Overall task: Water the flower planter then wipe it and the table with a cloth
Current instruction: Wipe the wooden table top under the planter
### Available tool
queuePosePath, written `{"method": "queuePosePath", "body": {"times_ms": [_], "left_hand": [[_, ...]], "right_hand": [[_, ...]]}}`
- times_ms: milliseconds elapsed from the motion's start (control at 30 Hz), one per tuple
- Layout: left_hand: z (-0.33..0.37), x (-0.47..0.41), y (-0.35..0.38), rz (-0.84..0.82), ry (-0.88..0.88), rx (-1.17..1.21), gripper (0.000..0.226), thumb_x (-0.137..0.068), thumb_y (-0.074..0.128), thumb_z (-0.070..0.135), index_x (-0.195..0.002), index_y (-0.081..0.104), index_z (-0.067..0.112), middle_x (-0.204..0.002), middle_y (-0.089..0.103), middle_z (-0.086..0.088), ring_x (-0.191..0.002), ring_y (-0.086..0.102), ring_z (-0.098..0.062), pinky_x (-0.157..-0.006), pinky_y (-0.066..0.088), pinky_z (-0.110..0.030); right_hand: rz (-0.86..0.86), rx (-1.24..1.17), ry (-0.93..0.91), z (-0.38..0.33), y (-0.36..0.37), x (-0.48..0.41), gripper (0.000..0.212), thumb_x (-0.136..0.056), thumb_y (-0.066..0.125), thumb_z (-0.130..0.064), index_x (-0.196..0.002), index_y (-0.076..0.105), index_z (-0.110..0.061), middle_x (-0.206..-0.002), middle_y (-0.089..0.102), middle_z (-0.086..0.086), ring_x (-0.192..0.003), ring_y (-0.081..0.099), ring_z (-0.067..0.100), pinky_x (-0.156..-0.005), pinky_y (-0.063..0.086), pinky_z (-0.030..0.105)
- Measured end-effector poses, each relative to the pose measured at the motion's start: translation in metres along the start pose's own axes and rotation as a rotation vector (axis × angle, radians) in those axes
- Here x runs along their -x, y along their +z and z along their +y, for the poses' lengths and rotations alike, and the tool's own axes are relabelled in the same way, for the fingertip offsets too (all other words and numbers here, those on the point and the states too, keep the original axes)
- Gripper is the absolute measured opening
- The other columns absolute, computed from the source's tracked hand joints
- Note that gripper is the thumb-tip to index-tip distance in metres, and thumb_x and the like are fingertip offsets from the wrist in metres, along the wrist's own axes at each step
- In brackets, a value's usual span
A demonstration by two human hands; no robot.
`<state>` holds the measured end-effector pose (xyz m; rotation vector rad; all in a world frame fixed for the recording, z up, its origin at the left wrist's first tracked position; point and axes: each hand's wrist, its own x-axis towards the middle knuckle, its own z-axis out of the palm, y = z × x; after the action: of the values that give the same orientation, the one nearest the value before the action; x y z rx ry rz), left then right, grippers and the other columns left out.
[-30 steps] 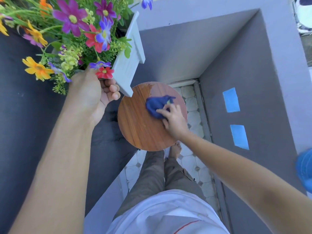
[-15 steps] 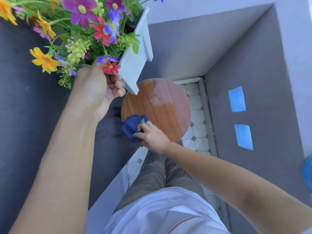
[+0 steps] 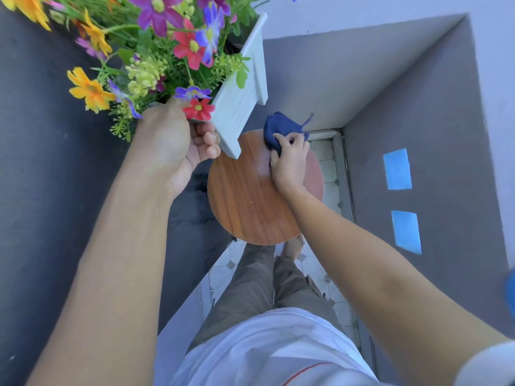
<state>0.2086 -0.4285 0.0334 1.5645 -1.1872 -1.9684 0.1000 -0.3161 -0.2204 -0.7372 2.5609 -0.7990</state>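
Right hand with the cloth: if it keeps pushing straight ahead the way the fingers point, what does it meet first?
The right hand points toward the far rim of the round table. The blue cloth already overhangs that rim; beyond it probably comes the grey wall, though depth is unclear.

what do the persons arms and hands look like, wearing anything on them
Both forearms are bare from wrist to near the elbow, with no gloves, watch, rings or bracelets visible on the left hand or the right hand. A bit of white sleeve shows at the upper right arm, matching the white shirt with a thin red line below. Fingernails look short and unpainted.
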Motion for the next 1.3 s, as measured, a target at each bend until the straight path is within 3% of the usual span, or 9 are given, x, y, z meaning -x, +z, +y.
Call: {"method": "queuePosePath", "body": {"times_ms": [67, 133, 333, 533, 633, 833, 967, 1133, 1300], "left_hand": [[0.002, 0.003, 0.002, -0.011, -0.005, -0.018, 0.067, -0.094, 0.035, 0.001, -0.035, 0.06, 0.016, -0.042, 0.049, -0.002, -0.036, 0.044, -0.014, -0.036, 0.036, -0.019], [0.004, 0.004, 0.003, -0.016, 0.002, -0.023, 0.067, -0.094, 0.037, 0.0, -0.032, 0.059, 0.016, -0.041, 0.048, -0.002, -0.036, 0.044, -0.015, -0.036, 0.035, -0.019], [0.004, 0.004, 0.003, 0.0, -0.004, -0.019, 0.05, -0.093, 0.035, -0.001, -0.049, 0.057, 0.009, -0.041, 0.048, -0.005, -0.036, 0.042, -0.016, -0.036, 0.034, -0.019], [0.0, 0.005, 0.006, 0.021, -0.024, -0.01, 0.043, -0.094, 0.034, 0.0, -0.057, 0.054, 0.008, -0.041, 0.047, -0.003, -0.037, 0.042, -0.015, -0.037, 0.035, -0.02], [-0.005, 0.007, 0.007, 0.025, -0.037, -0.028, 0.039, -0.094, 0.034, 0.0, -0.06, 0.052, 0.008, -0.041, 0.048, -0.002, -0.037, 0.043, -0.015, -0.037, 0.036, -0.02], [-0.02, 0.01, 0.016, 0.015, -0.066, -0.06, 0.033, -0.092, 0.035, 0.0, -0.065, 0.053, 0.007, -0.044, 0.047, -0.003, -0.036, 0.043, -0.014, -0.037, 0.036, -0.018], [-0.033, 0.014, 0.021, -0.003, -0.1, -0.07, 0.035, -0.093, 0.034, 0.002, -0.064, 0.054, 0.005, -0.05, 0.046, -0.006, -0.034, 0.043, -0.013, -0.036, 0.036, -0.017], [-0.06, 0.026, 0.021, 0.009, -0.131, 0.019, 0.035, -0.094, 0.03, 0.002, -0.066, 0.05, 0.006, -0.053, 0.044, -0.006, -0.033, 0.043, -0.012, -0.035, 0.035, -0.017], [-0.092, 0.038, 0.015, 0.01, -0.149, 0.088, 0.039, -0.1, 0.027, 0.008, -0.066, 0.048, 0.007, -0.059, 0.04, -0.006, -0.035, 0.042, -0.011, -0.035, 0.033, -0.017]], "right_hand": [[0.066, 0.007, 0.03, -0.002, 0.002, 0.005, 0.043, -0.088, 0.063, -0.008, -0.131, 0.069, -0.015, -0.122, 0.054, 0.01, -0.114, 0.045, 0.032, -0.092, 0.05, 0.04], [0.053, -0.019, 0.038, -0.007, 0.006, 0.008, 0.044, -0.086, 0.064, -0.006, -0.129, 0.07, -0.014, -0.121, 0.054, 0.01, -0.114, 0.046, 0.033, -0.093, 0.051, 0.041], [-0.295, 0.014, -0.343, -0.029, 0.031, 0.066, 0.047, -0.077, 0.07, -0.001, -0.123, 0.073, -0.014, -0.119, 0.057, 0.01, -0.106, 0.049, 0.034, -0.091, 0.048, 0.045], [-0.51, 0.018, -0.526, -0.017, 0.039, 0.122, 0.042, -0.085, 0.071, -0.008, -0.126, 0.073, -0.015, -0.122, 0.057, 0.012, -0.103, 0.048, 0.036, -0.089, 0.048, 0.044], [-0.435, -0.001, -0.472, -0.007, 0.027, 0.102, 0.042, -0.086, 0.067, -0.007, -0.127, 0.072, -0.016, -0.122, 0.056, 0.011, -0.104, 0.048, 0.034, -0.09, 0.045, 0.041], [-0.047, -0.066, -0.024, 0.035, -0.015, 0.044, 0.042, -0.085, 0.067, -0.007, -0.126, 0.073, -0.016, -0.118, 0.055, 0.007, -0.109, 0.047, 0.031, -0.097, 0.046, 0.038], [0.045, -0.048, 0.076, 0.045, -0.023, 0.054, 0.042, -0.086, 0.067, -0.009, -0.127, 0.071, -0.017, -0.119, 0.055, 0.006, -0.112, 0.048, 0.03, -0.096, 0.048, 0.038], [-0.067, -0.082, 0.0, 0.036, -0.007, 0.118, 0.045, -0.082, 0.071, -0.002, -0.126, 0.073, -0.014, -0.118, 0.056, 0.008, -0.108, 0.047, 0.03, -0.089, 0.048, 0.036], [-0.356, -0.012, -0.237, 0.061, -0.015, 0.177, 0.043, -0.085, 0.069, -0.006, -0.126, 0.073, -0.017, -0.122, 0.054, 0.008, -0.108, 0.045, 0.03, -0.088, 0.048, 0.041]]}}
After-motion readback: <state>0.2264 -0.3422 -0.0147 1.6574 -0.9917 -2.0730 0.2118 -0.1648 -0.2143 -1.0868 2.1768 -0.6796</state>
